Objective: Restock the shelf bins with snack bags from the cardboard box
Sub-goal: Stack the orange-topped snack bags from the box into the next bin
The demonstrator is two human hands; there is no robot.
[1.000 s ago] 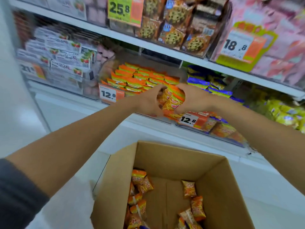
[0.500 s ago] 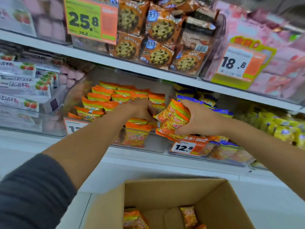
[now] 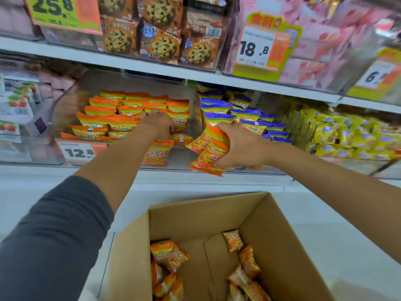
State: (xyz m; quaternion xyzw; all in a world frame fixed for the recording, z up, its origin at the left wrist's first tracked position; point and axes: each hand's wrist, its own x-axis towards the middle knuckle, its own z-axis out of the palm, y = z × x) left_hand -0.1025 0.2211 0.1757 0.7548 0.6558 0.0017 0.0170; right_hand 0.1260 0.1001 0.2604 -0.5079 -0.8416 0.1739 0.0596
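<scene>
1. Bags for restocking sit in three places: a clutch of orange snack bags (image 3: 209, 153) in the right hand (image 3: 240, 146), loose ones (image 3: 169, 255) on the bottom of the cardboard box (image 3: 195, 216) below, and rows lying in the clear bin (image 3: 65, 109) at the front edge of the shelf (image 3: 195, 177).
2. On the right, the fingers (image 3: 225, 129) are wrapped tight round several bags at once. They hold the bags just outside the bin's right front corner, above the gap between shelf and box.
3. Inside the bin, the left hand (image 3: 159, 124) reaches in near the front wall, back of the hand up and fingers bent down among the bags. Whether they hold one I cannot tell.
4. Risk: the bundle is slick film held in one fist, and its lowest bag juts out below the palm. Loosening the grip to pass one across could let that bag slide free, probably into the box or onto the floor beside it.
5. Risk: the blue bags (image 3: 217, 105) lie in the next bin, just beside the right hand. A careless drop near the divider could land orange stock among them.
6. Risk: one orange bag (image 3: 156, 154) stands upright just behind the bin's front wall, near the price tag (image 3: 79, 152). Pushing more in behind it may tip it over the front edge.
</scene>
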